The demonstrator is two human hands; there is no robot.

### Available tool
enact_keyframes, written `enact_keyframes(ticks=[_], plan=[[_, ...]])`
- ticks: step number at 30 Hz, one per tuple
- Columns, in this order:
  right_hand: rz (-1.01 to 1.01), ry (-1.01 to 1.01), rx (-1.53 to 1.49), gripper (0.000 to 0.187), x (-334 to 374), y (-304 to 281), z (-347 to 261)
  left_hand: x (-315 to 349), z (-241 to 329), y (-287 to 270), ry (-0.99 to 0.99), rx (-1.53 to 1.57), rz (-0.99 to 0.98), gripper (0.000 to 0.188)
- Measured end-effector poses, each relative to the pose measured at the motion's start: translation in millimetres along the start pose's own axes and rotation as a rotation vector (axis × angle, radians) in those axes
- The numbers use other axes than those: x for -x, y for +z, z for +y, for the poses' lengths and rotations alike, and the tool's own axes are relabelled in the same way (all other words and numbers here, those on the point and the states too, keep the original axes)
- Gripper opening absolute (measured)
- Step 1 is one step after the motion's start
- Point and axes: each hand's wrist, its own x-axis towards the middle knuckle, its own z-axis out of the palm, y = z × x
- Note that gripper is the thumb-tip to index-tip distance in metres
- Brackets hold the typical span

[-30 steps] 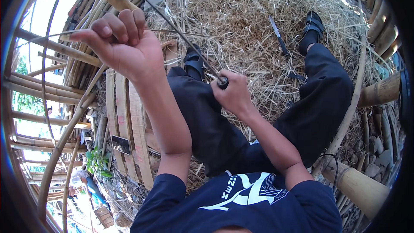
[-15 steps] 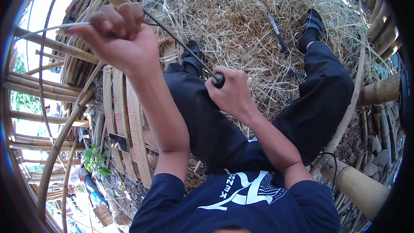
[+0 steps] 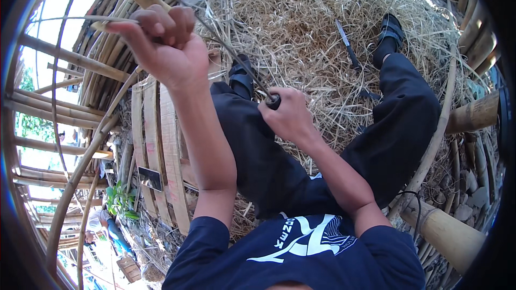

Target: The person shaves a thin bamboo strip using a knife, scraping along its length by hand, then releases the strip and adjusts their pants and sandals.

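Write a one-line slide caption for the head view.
Left hand grips a thin strip while the right hand holds a long blade, pale shavings beyond.

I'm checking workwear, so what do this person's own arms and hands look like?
The left hand and right hand are ungloved, and neither wrist shows a watch or bracelet. Short, plain dark-blue sleeves leave the forearms bare.
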Motion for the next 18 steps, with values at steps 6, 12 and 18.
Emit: enact_keyframes(ticks=[6, 12, 18], plan=[[0.039, 0.166, 0.110, 0.026, -14, 5, 58, -2, 3, 1, 0.086, 0.165, -0.116, 0.062], [-0.036, 0.254, 0.106, 0.027, -4, 8, 40, -4, -4, -9, 0.031, 0.056, 0.029, 0.062], [0.048, -0.010, 0.066, 0.021, -2, 1, 2, -5, 14, 2, 0.058, 0.080, 0.016, 0.061]])
